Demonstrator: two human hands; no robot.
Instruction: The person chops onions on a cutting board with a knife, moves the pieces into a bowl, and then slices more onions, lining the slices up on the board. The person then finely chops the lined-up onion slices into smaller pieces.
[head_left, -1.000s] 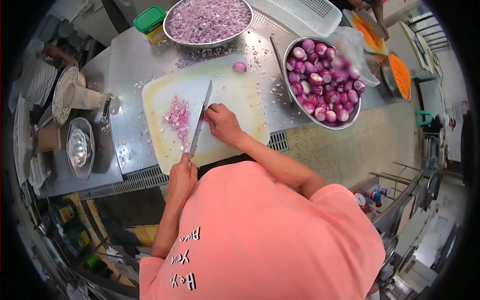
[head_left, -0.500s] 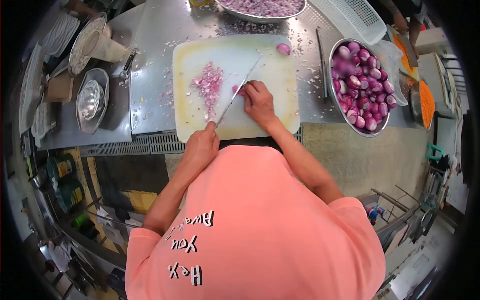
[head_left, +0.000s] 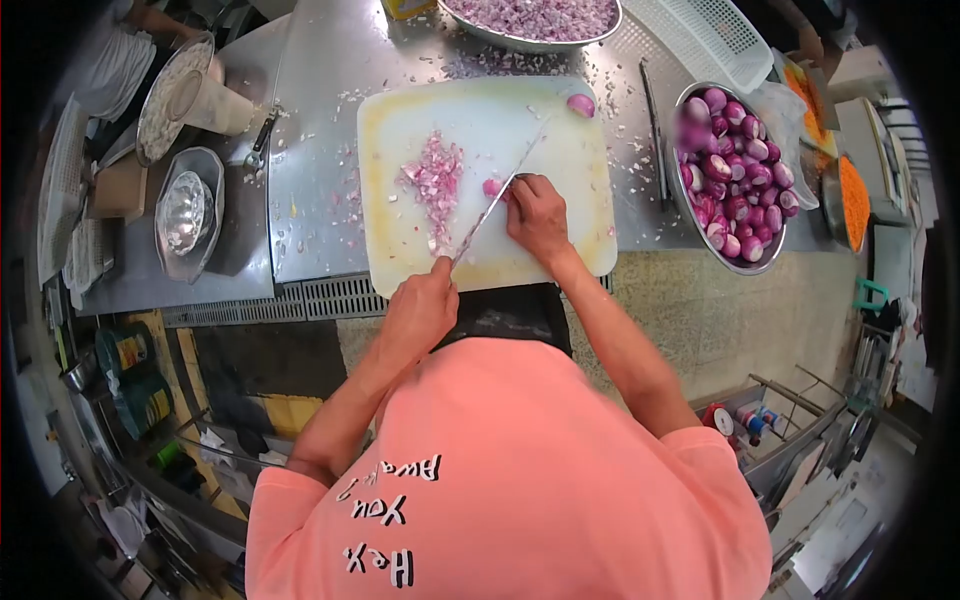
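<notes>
My left hand (head_left: 425, 300) is closed round the handle of a knife (head_left: 488, 208), whose blade slants up and right over the white cutting board (head_left: 385, 240). Against the blade's right side, my right hand (head_left: 538, 215) has its fingers bent and pressed together on a piece of onion, mostly hidden under the fingertips. Just left of the blade shows a small purple onion piece (head_left: 491, 187). Chopped onion (head_left: 437, 185) lies in a loose heap on the left half of the board. A larger onion piece (head_left: 580, 105) rests near the top right corner.
Right of the board stand a bowl of peeled purple onions (head_left: 740, 185) and a dark rod (head_left: 654, 130). A bowl of chopped onion (head_left: 540, 20) is beyond it. At left are metal bowls (head_left: 187, 212) and a pitcher (head_left: 215, 105). Other people's arms show at both top corners.
The whole view has shifted, with the board and table appearing slightly lower and further right. Both hands keep their grips, and the knife remains beside the onion piece.
</notes>
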